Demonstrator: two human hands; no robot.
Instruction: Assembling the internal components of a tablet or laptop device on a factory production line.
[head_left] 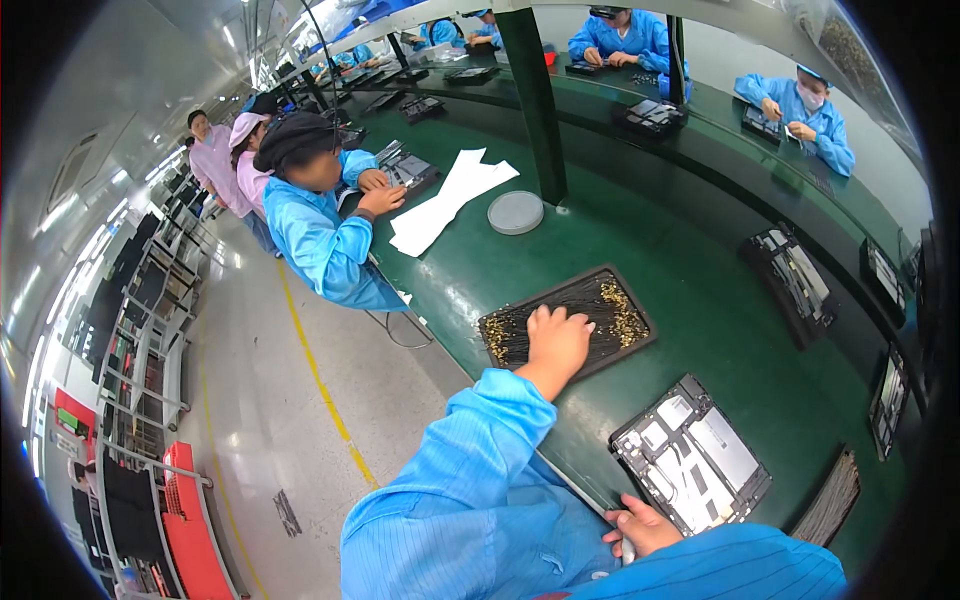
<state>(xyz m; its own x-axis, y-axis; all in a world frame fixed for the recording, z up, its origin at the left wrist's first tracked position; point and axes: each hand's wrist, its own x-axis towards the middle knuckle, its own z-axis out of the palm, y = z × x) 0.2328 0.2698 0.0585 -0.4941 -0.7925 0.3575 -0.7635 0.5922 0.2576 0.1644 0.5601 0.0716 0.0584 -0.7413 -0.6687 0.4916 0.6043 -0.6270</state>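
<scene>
My left hand (557, 345) reaches into a shallow dark tray (645, 345), its fingers apart and bent down onto a mass of thin black cables (575, 297). Small gold-coloured ends (625, 320) of the cables bunch at both sides of the tray. My right hand (648, 527) is by the near table edge, closed around a slim pale object (628, 551) that is mostly hidden. Just beyond it lies an opened tablet-like device (700, 450), its inside showing white and silver panels in a black frame.
A round grey lid-like disc (516, 213) and white sheets (450, 205) lie farther along the green table (640, 225). To the left, a co-worker in blue (330, 240) handles another device. More opened devices (790, 275) stand on the dark line at the right. A green post (530, 105) rises beyond the disc.
</scene>
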